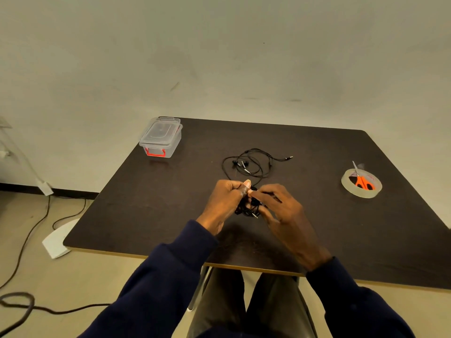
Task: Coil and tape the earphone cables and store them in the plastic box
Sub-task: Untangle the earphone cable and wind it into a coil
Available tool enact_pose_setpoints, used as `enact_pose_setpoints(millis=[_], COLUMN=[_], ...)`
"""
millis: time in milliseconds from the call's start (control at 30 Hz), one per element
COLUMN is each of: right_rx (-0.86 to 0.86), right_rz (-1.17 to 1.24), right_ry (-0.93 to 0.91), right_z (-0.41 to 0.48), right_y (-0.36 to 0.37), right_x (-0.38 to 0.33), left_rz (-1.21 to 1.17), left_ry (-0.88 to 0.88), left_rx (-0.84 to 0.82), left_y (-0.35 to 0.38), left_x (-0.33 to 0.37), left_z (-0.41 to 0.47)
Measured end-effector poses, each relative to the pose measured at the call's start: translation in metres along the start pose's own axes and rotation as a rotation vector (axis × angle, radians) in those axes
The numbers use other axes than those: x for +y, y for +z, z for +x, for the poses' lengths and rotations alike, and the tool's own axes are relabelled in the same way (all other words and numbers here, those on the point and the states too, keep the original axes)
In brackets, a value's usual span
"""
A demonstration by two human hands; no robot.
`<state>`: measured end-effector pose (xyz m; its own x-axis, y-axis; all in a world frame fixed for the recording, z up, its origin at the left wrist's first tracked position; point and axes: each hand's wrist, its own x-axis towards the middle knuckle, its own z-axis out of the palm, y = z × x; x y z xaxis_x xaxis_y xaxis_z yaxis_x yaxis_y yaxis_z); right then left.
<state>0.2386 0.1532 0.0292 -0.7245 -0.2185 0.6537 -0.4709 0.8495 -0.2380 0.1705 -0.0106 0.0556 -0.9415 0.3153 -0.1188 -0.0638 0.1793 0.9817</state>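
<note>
While our left hand [224, 198] and right hand [285, 211] pinch the black earphone cable [249, 208] between them above the worktop [170, 203], we should hold its loops snug and even before taping.

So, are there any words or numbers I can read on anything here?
None can be read.
Tape: reddish print inside the ring, too blurred to read.
Box: no label or writing visible.
</note>
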Motion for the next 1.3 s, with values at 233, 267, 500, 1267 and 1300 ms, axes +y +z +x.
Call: enact_pose_setpoints(millis=[233, 267, 500, 1267, 1300], right_rx=[-0.045, -0.046, -0.005, -0.05, -0.061], right_rz=[0.158, 0.198, 0.211, 1.204, 1.23], right_ry=[0.045, 0.061, 0.158, 0.942, 0.954], right_z=[0.007, 0.007, 0.011, 0.033, 0.034], right_y=[-0.002, -0.003, -0.002, -0.029, -0.031], right_x=[0.001, 0.0, -0.004, 0.01, 0.011], left_rz=[-0.004, -0.007, 0.065, 0.126, 0.03], left_ry=[0.032, 0.034, 0.121, 0.292, 0.237], left_rx=[-0.004, -0.001, 0.019, -0.033, -0.066], left_y=[-0.004, -0.004, -0.001, -0.005, -0.005], left_x=[0.001, 0.002, -0.002, -0.01, -0.009], left_z=[-0.001, -0.001, -0.001, -0.01, -0.011])
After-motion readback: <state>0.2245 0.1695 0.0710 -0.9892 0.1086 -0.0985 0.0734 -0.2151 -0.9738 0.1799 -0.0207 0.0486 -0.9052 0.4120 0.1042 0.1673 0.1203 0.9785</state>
